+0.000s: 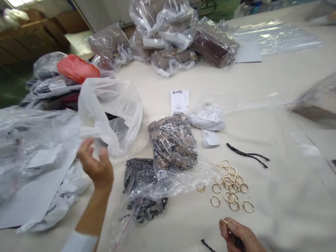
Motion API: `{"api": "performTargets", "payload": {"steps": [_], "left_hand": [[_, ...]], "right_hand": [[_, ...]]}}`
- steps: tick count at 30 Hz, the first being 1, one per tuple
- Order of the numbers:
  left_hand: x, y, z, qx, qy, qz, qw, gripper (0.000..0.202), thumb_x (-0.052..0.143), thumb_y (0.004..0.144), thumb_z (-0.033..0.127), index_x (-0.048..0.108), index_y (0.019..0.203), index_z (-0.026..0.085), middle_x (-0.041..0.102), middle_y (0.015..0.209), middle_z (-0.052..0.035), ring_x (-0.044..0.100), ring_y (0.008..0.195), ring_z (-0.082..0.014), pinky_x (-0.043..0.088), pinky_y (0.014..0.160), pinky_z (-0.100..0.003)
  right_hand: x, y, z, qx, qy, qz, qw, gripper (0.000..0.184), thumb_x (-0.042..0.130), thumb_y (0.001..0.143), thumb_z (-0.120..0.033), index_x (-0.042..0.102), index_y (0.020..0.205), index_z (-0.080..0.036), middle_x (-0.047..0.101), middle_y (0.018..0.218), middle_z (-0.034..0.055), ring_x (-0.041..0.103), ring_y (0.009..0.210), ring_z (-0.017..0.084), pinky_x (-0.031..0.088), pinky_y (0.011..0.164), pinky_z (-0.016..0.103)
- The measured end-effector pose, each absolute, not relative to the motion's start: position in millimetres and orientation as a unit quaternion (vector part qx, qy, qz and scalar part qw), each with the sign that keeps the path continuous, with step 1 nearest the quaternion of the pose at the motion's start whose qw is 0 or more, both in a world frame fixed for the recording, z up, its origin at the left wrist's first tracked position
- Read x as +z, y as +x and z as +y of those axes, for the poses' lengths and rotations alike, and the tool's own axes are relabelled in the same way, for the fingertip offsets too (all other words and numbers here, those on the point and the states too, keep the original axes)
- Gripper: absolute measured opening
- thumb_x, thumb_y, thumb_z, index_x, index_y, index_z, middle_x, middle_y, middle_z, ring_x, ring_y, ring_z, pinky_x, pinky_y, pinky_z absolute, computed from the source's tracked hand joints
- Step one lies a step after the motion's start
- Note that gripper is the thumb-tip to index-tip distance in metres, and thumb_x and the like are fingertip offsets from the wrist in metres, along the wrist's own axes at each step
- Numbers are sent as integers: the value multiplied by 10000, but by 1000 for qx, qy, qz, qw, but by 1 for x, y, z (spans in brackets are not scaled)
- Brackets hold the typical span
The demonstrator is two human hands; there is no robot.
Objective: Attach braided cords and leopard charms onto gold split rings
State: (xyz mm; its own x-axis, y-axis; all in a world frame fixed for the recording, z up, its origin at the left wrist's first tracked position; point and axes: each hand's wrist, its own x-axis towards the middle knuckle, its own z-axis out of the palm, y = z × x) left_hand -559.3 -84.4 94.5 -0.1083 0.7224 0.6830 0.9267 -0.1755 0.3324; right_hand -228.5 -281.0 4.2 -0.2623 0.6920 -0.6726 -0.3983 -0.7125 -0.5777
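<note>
My right hand (241,239) is closed near the front edge, pinching a thin gold ring (224,222) at the fingertips. Something dark shows inside its curled fingers, and a black cord (211,249) lies just left of it. Several loose gold rings (232,188) are scattered beyond this hand. My left hand (97,164) is raised, fingers apart, beside an opened white plastic bag (126,96) with dark contents. Between the hands lie a clear bag of leopard-print fabric (174,141) and a clear bag of black patterned cords or fabric (140,180).
A knotted black cord (246,154) lies beyond the rings. Paper labels (179,101) and a white wrapped packet (208,116) are mid-table. Plastic-wrapped bags (165,31) are piled at the back. Clear plastic packaging (24,144) covers the left, and another wrapped item (331,98) is at right.
</note>
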Motion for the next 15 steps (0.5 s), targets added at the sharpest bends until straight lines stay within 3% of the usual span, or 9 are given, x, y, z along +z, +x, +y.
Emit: {"api": "performTargets", "payload": {"steps": [2, 4, 6, 10, 15], "left_hand": [[72, -511, -124, -328, -774, -539, 56, 332, 522, 858, 285, 478, 1154, 141, 516, 1172, -97, 458, 1131, -234, 362, 983, -454], [48, -459, -151, -230, -861, -453, 14, 491, 622, 765, 423, 504, 1172, 175, 497, 1251, -127, 415, 1190, -307, 243, 1030, -560], [26, -418, -162, -170, -894, -415, 6, 517, 608, 775, 419, 482, 1214, 175, 489, 1287, -144, 409, 1195, -321, 191, 1024, -588], [1, -395, -153, -180, -890, -419, -1, 172, 545, 835, 184, 592, 1000, 199, 654, 974, -54, 557, 931, -207, 312, 940, -470], [8, -414, -150, -205, -903, -376, -39, 125, 496, 862, 147, 610, 903, 180, 638, 767, -27, 532, 724, -145, 388, 719, -315]], "right_hand": [[8, -234, -273, 789, -486, -89, 365, 386, 500, 773, -569, 503, 653, -202, 195, 436, -102, 138, 401, 68, 189, 404, 210], [11, -241, -265, 795, -479, -31, 372, 352, 570, 719, -537, 515, 648, -196, 188, 443, -108, 117, 406, 57, 175, 398, 197], [15, -247, -259, 794, -476, 10, 379, 328, 631, 646, -497, 521, 621, -188, 209, 438, -109, 113, 397, 43, 156, 386, 189], [20, -250, -254, 778, -477, 57, 405, 352, 697, 569, -486, 541, 601, -172, 256, 433, -108, 135, 373, 21, 154, 364, 176], [14, -241, -247, 721, -471, 96, 499, 418, 802, 541, -467, 581, 688, -145, 495, 629, -61, 217, 395, -10, 188, 351, 141]]}}
